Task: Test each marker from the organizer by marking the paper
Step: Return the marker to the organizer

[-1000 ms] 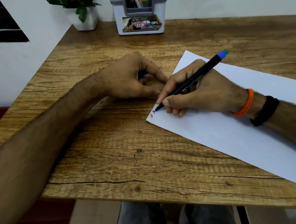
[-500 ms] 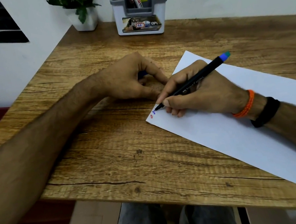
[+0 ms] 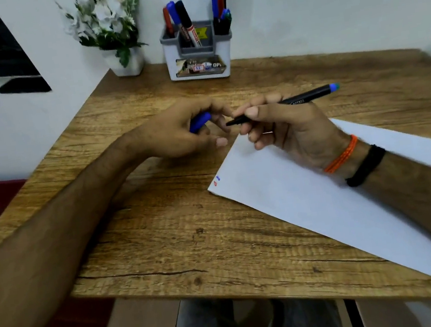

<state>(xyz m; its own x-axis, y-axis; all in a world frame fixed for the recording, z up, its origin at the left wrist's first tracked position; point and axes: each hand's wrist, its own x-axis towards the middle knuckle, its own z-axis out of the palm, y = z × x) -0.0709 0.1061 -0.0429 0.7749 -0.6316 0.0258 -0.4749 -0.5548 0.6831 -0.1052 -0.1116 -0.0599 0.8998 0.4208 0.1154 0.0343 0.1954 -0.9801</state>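
Note:
My right hand [image 3: 286, 126] grips a black marker [image 3: 302, 99] with a blue end, held nearly level above the table, its tip pointing left toward my left hand [image 3: 177, 132]. The left hand's fingers are closed on a blue cap [image 3: 199, 122], a short gap from the marker's tip. The white paper [image 3: 323, 198] lies slanted on the table's right half, with a small red mark and a small blue mark [image 3: 217, 179] at its near-left corner. The grey and white organizer [image 3: 198, 64] stands at the back with several markers upright in it.
A white pot of flowers [image 3: 127, 62] stands at the back left beside the organizer. The wooden table [image 3: 164, 238] ends at a wall on the left and behind. My legs show below the front edge.
My right hand lifted the marker off the paper and swung its tip up toward the left hand. The left hand rose off the table with the cap. The head camera tilted up.

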